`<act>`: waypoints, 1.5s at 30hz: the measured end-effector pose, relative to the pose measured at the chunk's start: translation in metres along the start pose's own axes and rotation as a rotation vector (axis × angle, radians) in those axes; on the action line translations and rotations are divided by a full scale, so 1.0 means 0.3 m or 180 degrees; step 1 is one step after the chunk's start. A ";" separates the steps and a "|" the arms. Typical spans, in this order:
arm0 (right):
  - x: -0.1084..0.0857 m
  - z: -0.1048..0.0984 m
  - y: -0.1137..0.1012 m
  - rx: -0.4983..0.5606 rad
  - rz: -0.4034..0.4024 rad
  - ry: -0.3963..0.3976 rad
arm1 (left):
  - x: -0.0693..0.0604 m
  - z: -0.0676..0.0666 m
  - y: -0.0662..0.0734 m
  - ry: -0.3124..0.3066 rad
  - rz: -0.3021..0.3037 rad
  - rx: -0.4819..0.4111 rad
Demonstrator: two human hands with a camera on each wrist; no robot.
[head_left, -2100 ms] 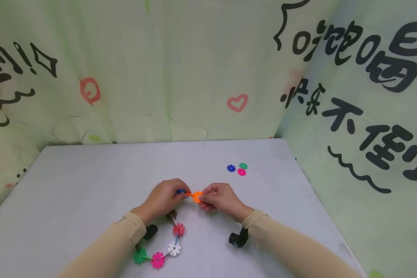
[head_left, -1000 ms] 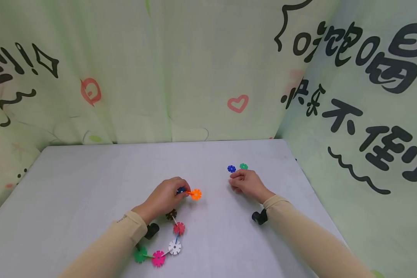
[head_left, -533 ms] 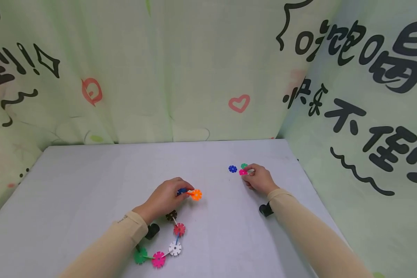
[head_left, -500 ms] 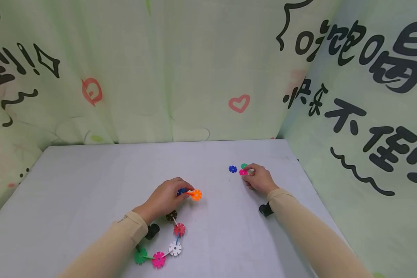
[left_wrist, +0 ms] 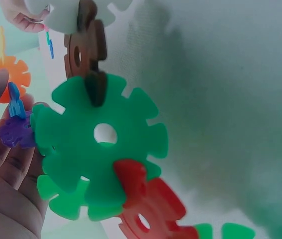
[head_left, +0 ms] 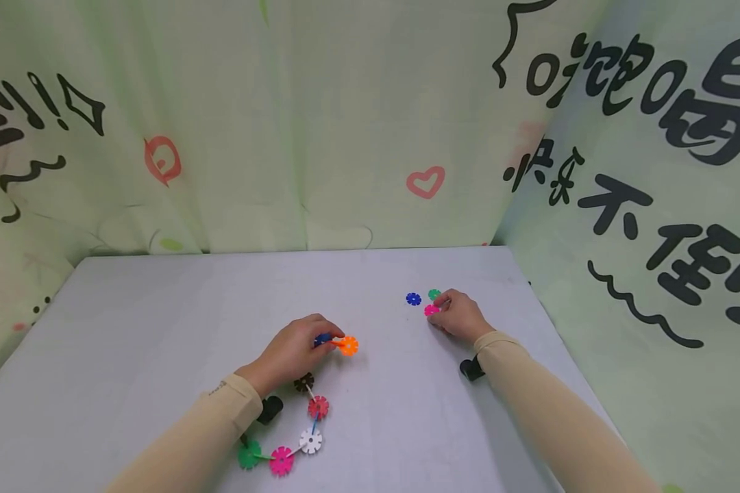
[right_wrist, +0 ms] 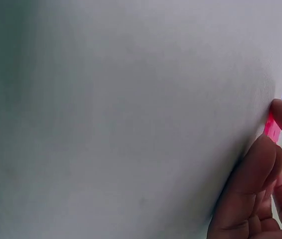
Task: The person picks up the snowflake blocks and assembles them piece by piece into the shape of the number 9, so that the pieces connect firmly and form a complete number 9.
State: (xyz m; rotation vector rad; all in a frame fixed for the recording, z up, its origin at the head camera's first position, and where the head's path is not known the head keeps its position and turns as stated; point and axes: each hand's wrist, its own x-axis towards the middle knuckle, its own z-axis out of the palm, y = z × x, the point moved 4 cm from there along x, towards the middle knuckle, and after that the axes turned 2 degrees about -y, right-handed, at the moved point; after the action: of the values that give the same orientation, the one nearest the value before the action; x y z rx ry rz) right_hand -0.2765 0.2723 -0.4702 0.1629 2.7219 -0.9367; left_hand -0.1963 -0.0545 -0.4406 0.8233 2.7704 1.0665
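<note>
My left hand (head_left: 299,346) pinches a linked chain of plastic snowflake discs near its end, where an orange disc (head_left: 348,345) sticks out beside a dark blue disc (head_left: 323,339). In the left wrist view a large green disc (left_wrist: 81,149) hangs close to the camera, joined to a brown disc (left_wrist: 101,47) and a red disc (left_wrist: 153,204). At the right, my right hand (head_left: 462,316) has thumb and finger on a loose pink disc (head_left: 430,310) at the table surface. The right wrist view shows pink plastic (right_wrist: 272,128) between thumb and fingertip.
A loose blue disc (head_left: 413,299) and a loose green disc (head_left: 434,294) lie beside the pink one. Nearer the person, the chain curves over the white table (head_left: 160,329) through a white disc (head_left: 311,441) and another pink disc (head_left: 281,461). Printed curtains (head_left: 345,123) enclose the table.
My right hand has left the orange disc, moved to the loose discs at the right, and drawn the pink one slightly toward the person. The left hand has stayed nearly still.
</note>
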 end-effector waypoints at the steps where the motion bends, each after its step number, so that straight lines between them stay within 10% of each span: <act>1: 0.000 -0.002 0.001 0.0003 0.0012 0.0015 | 0.001 0.000 0.001 0.0002 0.0006 -0.0008; 15: -0.071 0.023 -0.045 0.0468 -0.0244 0.0076 | 0.003 -0.001 -0.002 -0.0021 -0.0040 -0.0076; 25: -0.252 0.174 -0.239 0.0797 -0.1179 -0.0355 | 0.005 0.001 -0.012 -0.0014 -0.0133 -0.0089; 45: -0.358 0.224 -0.335 0.0089 -0.2369 0.0403 | 0.010 0.008 0.003 0.0044 0.0055 -0.0050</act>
State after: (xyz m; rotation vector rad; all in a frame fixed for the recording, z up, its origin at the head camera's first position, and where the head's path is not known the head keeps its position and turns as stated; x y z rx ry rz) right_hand -0.1786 0.1495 -0.4322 -0.8680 2.9137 -1.1586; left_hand -0.1981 -0.0510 -0.4415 0.8429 2.7676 1.0995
